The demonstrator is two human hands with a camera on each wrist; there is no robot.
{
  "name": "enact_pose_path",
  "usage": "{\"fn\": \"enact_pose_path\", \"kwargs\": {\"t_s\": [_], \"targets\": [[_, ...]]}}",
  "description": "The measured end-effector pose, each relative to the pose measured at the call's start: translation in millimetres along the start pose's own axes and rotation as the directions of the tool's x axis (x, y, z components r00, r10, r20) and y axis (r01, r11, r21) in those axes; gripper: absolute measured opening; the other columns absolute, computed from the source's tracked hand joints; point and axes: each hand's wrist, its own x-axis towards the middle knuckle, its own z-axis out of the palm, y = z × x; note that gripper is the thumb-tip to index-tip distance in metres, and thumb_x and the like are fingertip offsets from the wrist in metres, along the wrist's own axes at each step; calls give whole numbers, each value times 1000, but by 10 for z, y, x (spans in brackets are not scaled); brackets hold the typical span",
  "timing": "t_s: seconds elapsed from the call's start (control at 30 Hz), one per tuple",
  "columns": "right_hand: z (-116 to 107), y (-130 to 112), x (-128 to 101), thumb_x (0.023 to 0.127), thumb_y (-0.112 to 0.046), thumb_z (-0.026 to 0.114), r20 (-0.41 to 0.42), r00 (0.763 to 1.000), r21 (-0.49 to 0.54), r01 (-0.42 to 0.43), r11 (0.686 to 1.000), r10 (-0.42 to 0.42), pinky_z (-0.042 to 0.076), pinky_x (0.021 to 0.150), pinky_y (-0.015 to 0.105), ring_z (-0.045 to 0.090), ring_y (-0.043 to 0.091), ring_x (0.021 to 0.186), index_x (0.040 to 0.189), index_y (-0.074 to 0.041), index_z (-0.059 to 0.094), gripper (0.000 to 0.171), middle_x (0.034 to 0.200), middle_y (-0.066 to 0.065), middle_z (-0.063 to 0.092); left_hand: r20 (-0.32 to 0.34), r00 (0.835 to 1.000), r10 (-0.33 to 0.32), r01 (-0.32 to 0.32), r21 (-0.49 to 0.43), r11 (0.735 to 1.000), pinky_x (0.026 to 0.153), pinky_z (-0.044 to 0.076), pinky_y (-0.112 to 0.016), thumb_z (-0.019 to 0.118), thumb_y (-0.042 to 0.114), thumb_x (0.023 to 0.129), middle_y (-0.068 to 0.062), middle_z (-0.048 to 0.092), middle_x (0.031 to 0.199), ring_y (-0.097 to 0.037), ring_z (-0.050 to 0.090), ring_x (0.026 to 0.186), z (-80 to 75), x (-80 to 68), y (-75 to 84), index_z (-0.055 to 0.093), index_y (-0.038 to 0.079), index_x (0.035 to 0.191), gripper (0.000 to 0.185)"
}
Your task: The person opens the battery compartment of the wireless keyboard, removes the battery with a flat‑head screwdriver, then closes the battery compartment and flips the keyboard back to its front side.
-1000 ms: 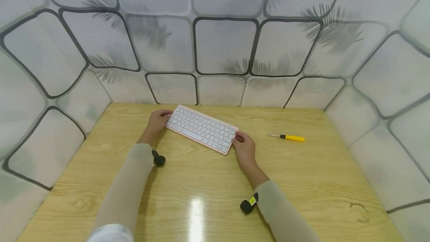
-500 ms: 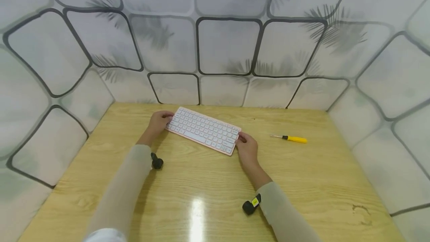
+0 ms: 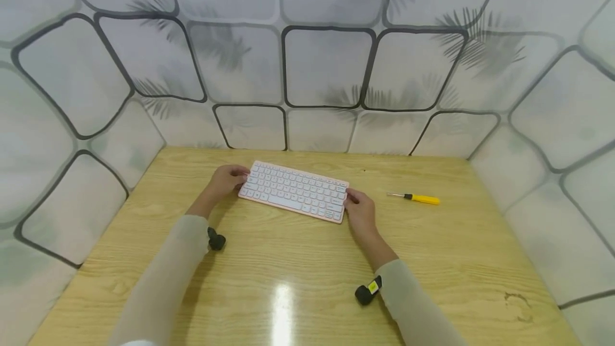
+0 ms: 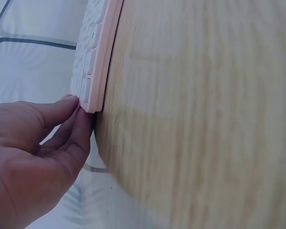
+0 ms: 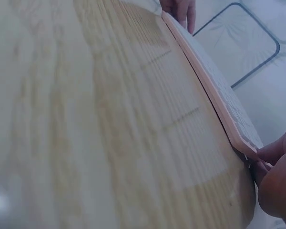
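A yellow-handled screwdriver (image 3: 423, 199) lies on the wooden table (image 3: 456, 260), near a patterned backdrop (image 3: 329, 68).

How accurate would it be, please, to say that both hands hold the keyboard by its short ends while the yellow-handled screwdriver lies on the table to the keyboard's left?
Only the side is wrong: the yellow-handled screwdriver lies on the table to the right of the keyboard, as the head view shows; the rest stands.
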Motion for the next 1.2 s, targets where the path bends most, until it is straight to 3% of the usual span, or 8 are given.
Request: {"fn": "enact_pose_path", "kwargs": {"t_s": [0.2, 0.53, 1.2], "targets": [[-101, -49, -17, 94, 0, 54, 33, 999, -35, -19, 999, 20, 45, 97, 41, 54, 27, 116, 125, 1, 60, 32, 124, 18, 59, 34, 999, -9, 11, -56, 998, 85, 53, -31, 54, 5, 97, -21, 59, 123, -28, 61, 106, 36, -95, 41, 59, -2, 124, 29], [-231, -3, -3, 94, -2, 55, 70, 997, -79, -31, 996, 36, 44, 100, 40, 53, 27, 119, 127, -4, 60, 33, 126, 14, 59, 63, 998, -28, 33, -68, 997, 82, 54, -31, 55, 4, 96, -21, 58, 124, -27, 62, 104, 83, -252, 71, 59, -2, 123, 29], [-623, 195, 67, 95, -4, 55, 131, 991, -108, -24, 994, 38, 41, 103, 41, 51, 26, 121, 128, -5, 60, 33, 128, 14, 59, 61, 998, -31, 41, -154, 987, 76, 55, -28, 61, 0, 91, -20, 62, 110, -19, 63, 91, 423, -599, 156, 61, -5, 118, 27]]}}
